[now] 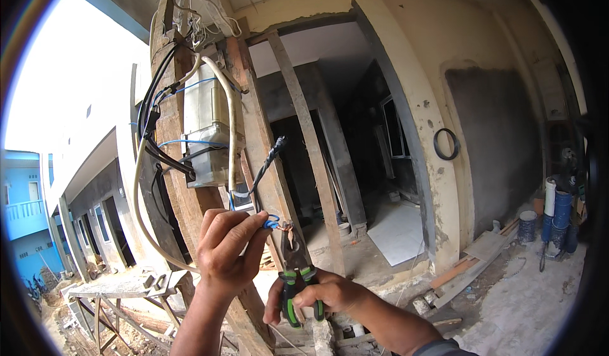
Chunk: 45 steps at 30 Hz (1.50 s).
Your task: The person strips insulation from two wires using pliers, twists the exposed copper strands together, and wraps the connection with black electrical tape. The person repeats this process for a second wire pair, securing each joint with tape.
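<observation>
Between the fingertips of my left hand (229, 245) is a blue insulated wire (271, 223), its bare copper end showing on the right. My right hand (323, 296) is wrapped round the black and green handles of a pair of pliers (293, 261). The plier jaws point up and meet the copper end; whether they grip it firmly I cannot tell. Just above my left hand, a twisted black cable (269, 162) sticks up from a pale cable (228, 121). Behind them a clear-covered meter box (206, 121) is fixed to a wooden post (170, 128).
Black cables (147, 115) hang along the post, and loose wires tangle at its top. A wooden trestle (114, 289) stands at lower left. Planks (472, 264) and blue buckets (558, 220) lie by the right wall. A slanted timber (307, 147) crosses the doorway.
</observation>
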Each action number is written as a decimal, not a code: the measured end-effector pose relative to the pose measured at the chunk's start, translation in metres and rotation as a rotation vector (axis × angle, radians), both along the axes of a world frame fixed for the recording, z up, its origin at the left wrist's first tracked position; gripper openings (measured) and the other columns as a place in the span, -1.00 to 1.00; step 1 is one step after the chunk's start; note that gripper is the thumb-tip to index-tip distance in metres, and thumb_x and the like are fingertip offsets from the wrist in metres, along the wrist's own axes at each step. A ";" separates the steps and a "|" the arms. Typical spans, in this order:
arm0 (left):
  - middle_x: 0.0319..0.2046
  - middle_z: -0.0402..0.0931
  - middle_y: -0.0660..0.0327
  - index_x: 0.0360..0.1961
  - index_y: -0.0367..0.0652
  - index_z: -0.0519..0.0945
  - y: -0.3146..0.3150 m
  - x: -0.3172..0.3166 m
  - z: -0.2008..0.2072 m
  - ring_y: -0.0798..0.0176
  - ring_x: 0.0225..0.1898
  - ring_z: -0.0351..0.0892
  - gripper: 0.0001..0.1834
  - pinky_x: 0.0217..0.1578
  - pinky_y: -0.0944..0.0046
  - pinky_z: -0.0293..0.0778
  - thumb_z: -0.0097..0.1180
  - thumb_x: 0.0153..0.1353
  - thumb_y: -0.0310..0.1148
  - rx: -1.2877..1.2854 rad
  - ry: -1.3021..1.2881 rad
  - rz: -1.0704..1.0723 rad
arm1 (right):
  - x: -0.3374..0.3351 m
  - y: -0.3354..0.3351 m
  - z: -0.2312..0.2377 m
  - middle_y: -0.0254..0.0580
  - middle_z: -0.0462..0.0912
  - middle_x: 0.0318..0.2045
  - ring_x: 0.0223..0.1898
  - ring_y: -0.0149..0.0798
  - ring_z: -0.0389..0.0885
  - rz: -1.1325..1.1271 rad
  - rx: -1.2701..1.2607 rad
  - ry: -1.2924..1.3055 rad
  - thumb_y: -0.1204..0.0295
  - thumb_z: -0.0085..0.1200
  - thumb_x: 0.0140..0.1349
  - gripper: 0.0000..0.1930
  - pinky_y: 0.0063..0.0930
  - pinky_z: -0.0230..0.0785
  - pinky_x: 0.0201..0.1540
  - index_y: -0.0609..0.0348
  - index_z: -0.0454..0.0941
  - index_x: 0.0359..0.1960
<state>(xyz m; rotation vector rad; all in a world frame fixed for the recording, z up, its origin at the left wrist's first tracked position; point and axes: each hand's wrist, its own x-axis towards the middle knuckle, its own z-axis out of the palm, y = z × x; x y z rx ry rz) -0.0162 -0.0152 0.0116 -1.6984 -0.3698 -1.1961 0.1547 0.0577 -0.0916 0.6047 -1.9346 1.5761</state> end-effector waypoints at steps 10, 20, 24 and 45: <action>-0.32 0.66 0.07 -0.16 -0.27 0.80 0.000 0.003 -0.002 0.08 -0.29 0.64 -0.67 -0.29 0.17 0.56 0.43 -0.03 -0.65 -0.073 -0.007 0.057 | 0.028 -0.011 -0.022 0.23 0.53 0.33 0.26 0.02 0.64 0.216 -0.299 -0.191 0.49 -0.04 0.34 -0.30 -0.09 0.68 0.17 0.37 0.17 0.53; -0.32 0.69 0.12 -0.17 -0.22 0.80 -0.008 0.000 0.000 0.11 -0.30 0.64 -0.66 -0.30 0.19 0.55 0.48 -0.06 -0.63 -0.110 -0.016 0.100 | 0.014 0.018 0.006 0.44 0.52 0.28 0.30 0.18 0.59 0.395 -0.183 -0.269 0.54 0.06 0.15 -0.22 -0.02 0.67 0.20 0.52 0.20 0.47; -0.31 0.68 0.11 -0.15 -0.22 0.80 -0.011 -0.003 -0.001 0.12 -0.32 0.62 -0.63 -0.32 0.20 0.53 0.45 -0.08 -0.65 -0.127 0.000 0.109 | 0.007 0.026 0.016 0.36 0.56 0.25 0.27 0.12 0.61 0.434 -0.129 -0.262 0.53 0.04 0.15 -0.22 -0.05 0.66 0.20 0.49 0.20 0.48; -0.35 0.68 0.11 -0.09 -0.22 0.82 -0.001 -0.001 0.004 0.12 -0.36 0.60 -0.57 -0.33 0.19 0.52 0.52 -0.09 -0.61 -0.120 0.096 0.095 | -0.039 -0.002 -0.010 0.02 0.61 -0.22 -0.13 -0.05 0.67 0.752 -0.258 -0.007 0.42 0.12 0.12 -0.63 -0.14 0.57 0.00 0.34 0.47 -0.05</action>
